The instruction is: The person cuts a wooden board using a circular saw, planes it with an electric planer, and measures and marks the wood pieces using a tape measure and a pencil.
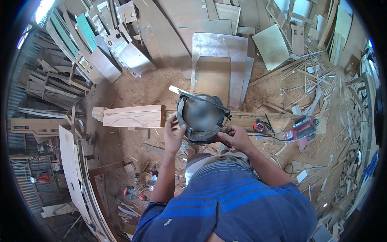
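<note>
A round, dark-rimmed piece of headgear [181, 111] is in front of me, over the wooden beam; its middle is blurred, so its exact kind cannot be made out. My right hand [237, 138] pinches its lower right edge between thumb and fingers. At its lower left edge is my left hand [174, 134], fingers apart and slightly curled, the thumb close against the rim. A pale strip [174, 89] sticks out behind the headgear at upper left. Below it runs the long beam [242, 117], with a thicker squared wood block [133, 116] to the left.
On the beam's right part are a red tape measure [259, 126], a dark pencil-like stick [269, 123] and a red corded power tool [300, 130]. Boards [217, 44] lean at the back. Wood scraps [310, 80] litter the right floor; more tools [135, 193] lie at lower left.
</note>
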### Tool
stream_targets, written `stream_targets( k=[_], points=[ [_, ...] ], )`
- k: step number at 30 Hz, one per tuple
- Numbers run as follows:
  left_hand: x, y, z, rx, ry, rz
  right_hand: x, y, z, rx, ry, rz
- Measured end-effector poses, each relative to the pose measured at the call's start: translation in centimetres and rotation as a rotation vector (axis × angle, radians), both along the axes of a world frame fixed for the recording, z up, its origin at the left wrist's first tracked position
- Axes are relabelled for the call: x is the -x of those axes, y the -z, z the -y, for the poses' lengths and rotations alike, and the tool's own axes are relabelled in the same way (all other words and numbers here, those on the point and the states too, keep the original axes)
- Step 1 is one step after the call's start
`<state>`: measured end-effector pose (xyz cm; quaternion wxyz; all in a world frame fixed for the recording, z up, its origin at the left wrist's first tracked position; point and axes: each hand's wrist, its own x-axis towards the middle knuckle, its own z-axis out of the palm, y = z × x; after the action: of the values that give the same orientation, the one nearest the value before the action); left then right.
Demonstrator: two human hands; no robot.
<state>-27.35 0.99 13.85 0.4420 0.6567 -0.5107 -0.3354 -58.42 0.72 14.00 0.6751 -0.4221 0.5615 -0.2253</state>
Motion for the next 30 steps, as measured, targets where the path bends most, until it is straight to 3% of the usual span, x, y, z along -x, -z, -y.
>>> stream_targets(
  k=[3,5,8,11,14,17,23,30],
  points=[
    [2.6,-2.1,0.5,0.408,0.027,0.454,-0.2,1.2,-0.3,0.153,0.033,-0.09],
    [6.4,-5.0,1.2,0.43,0.286,0.471,-0.3,1.4,-0.4,0.268,0.04,-0.138],
    [10.6,-5.5,3.2,0.427,0.622,0.513,-0.4,1.7,0.0,0.302,-0.019,-0.174],
    [12.8,-4.0,4.4,0.356,0.642,0.645,-0.4,1.5,-0.3,0.336,0.0,-0.201],
    [12.4,-3.4,4.6,0.318,0.684,0.652,-0.4,1.4,-0.7,0.814,0.072,-0.354],
    [12.5,-3.4,4.5,0.337,0.67,0.617,-1.2,0.0,0.1,0.95,0.005,-0.406],
    [12.9,-2.9,4.4,0.394,0.605,0.598,-2.6,3.7,0.5,0.918,0.047,-0.435],
    [12.6,-2.6,4.4,0.481,0.559,0.595,-3.0,3.3,0.0,0.991,0.154,-0.364]
  ],
)
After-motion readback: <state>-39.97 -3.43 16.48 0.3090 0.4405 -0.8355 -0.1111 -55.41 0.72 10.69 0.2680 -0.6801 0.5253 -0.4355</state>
